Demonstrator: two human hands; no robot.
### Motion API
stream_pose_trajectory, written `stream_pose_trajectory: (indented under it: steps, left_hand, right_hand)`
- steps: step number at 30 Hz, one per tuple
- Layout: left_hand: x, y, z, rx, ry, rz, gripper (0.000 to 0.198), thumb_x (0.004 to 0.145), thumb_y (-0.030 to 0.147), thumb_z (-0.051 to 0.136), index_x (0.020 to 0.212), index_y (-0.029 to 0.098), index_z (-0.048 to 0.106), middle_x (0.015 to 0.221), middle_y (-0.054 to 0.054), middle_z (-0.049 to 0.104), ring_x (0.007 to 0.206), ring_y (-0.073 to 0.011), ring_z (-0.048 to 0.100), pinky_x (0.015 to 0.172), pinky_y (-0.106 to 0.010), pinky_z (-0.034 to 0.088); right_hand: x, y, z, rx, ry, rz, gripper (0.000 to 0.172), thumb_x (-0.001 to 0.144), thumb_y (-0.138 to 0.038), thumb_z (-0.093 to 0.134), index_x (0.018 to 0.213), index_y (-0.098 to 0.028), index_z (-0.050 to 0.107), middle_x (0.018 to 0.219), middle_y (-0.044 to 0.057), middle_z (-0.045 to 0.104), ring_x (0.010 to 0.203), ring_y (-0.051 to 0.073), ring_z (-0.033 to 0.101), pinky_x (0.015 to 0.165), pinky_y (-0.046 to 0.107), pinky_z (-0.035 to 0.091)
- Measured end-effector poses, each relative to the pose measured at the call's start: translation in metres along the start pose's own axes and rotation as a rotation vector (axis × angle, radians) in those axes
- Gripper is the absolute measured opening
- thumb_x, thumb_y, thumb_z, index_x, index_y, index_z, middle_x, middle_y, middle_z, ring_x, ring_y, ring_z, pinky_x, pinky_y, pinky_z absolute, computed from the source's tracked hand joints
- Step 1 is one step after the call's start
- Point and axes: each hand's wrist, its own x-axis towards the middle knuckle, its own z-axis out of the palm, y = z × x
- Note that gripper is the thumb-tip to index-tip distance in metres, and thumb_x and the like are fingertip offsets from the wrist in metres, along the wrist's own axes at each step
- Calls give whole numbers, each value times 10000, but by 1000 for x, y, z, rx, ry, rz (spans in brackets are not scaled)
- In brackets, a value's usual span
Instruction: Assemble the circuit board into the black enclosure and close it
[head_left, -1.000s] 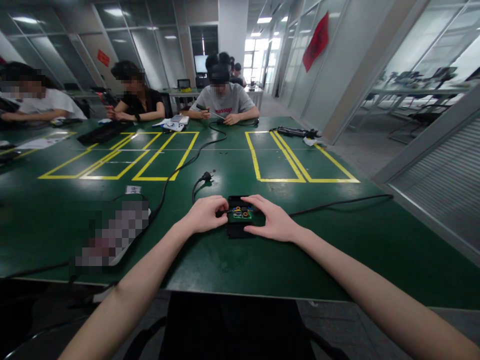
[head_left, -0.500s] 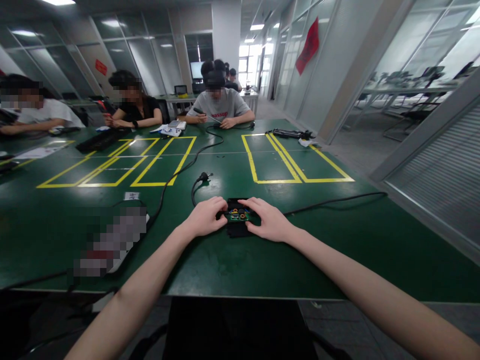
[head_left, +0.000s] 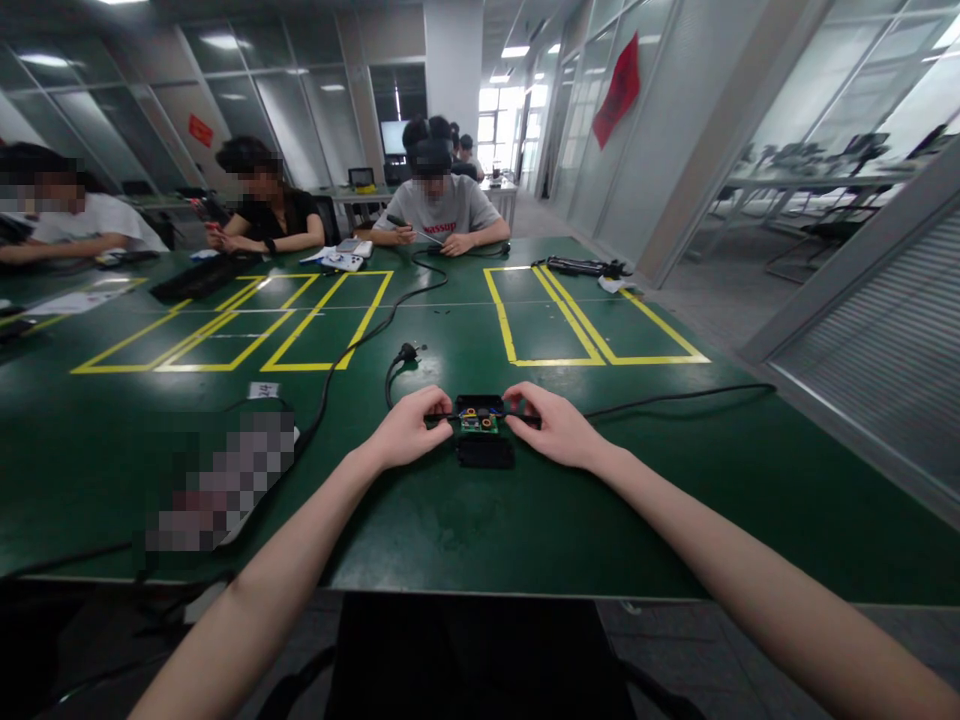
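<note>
A small green circuit board (head_left: 489, 430) with copper-coloured coils and blue and yellow wires lies between my hands. Behind it is one black plastic case half (head_left: 480, 401); the other black case half (head_left: 485, 455) lies nearer to me. At the board's left end, my left hand (head_left: 405, 430) pinches the black cable (head_left: 436, 417) between thumb and fingers. My right hand (head_left: 559, 428) pinches the black cable (head_left: 525, 418) at the right end, its fingers curled. That cable runs on rightward over the table. A black power plug (head_left: 407, 353) lies beyond my left hand.
Left of me on the green table (head_left: 420, 540) is a pixelated long item (head_left: 225, 485), with a paper label (head_left: 264, 391) behind it. A black cord (head_left: 375, 332) winds across yellow tape outlines. Opposite sits a person (head_left: 450, 210) holding a screwdriver; two others sit left.
My right hand has shifted right, off the board and case, to the right-hand cable. My left hand has moved slightly up. More of the board and the near case half now shows.
</note>
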Motion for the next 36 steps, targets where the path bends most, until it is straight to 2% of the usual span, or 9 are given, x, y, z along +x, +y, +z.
stream_pose_trajectory:
  steps: [2,5,11,20,25,31,36]
  left_hand:
    - [-1,5,-3,-26,-4,-3,53,756,179,555,806,175,573,772,3,596,713,-146,542,671,-260,456]
    - [-4,13,-8,-60,-66,4,32,717,185,564,745,170,568,699,25,552,647,-121,497,624,-236,421]
    - [-10,18,-8,-119,-164,-47,41,679,171,565,720,166,564,649,44,512,589,-97,451,554,-209,359]
    - [-10,15,-4,-118,-184,-50,41,683,178,572,724,173,573,660,38,524,599,-105,463,562,-216,365]
    - [-9,13,-3,-83,-182,-25,36,679,177,576,714,175,568,660,37,523,598,-108,470,566,-220,370]
    - [-8,11,-3,18,-152,14,29,709,181,597,737,175,601,685,23,564,624,-119,506,586,-225,388]
    - [-8,13,-4,23,-176,12,40,747,195,601,719,167,598,674,27,551,613,-112,499,584,-218,374]
  right_hand:
    - [0,1,-5,-7,-30,7,108,902,-292,580,883,-202,635,762,18,664,624,154,580,617,280,454]
    - [-4,-2,-11,30,-64,-79,143,893,-281,582,786,-197,626,664,0,631,561,130,542,573,253,402]
    - [-10,-8,-14,82,-136,-159,167,887,-289,584,763,-191,638,623,-12,611,508,105,494,546,237,382]
    - [-7,-1,-14,43,-156,-143,171,872,-300,605,745,-193,647,616,-15,602,517,110,503,576,248,371]
    - [-7,-1,-11,38,-213,-136,183,870,-285,594,708,-200,602,595,-24,572,513,110,489,564,243,334]
    - [-3,-1,-10,-18,-203,-89,327,938,-301,505,625,-205,511,562,-21,517,516,118,456,579,253,311]
    - [-3,0,-9,-15,-248,-50,312,890,-260,529,590,-194,476,555,-29,490,521,102,424,573,246,287]
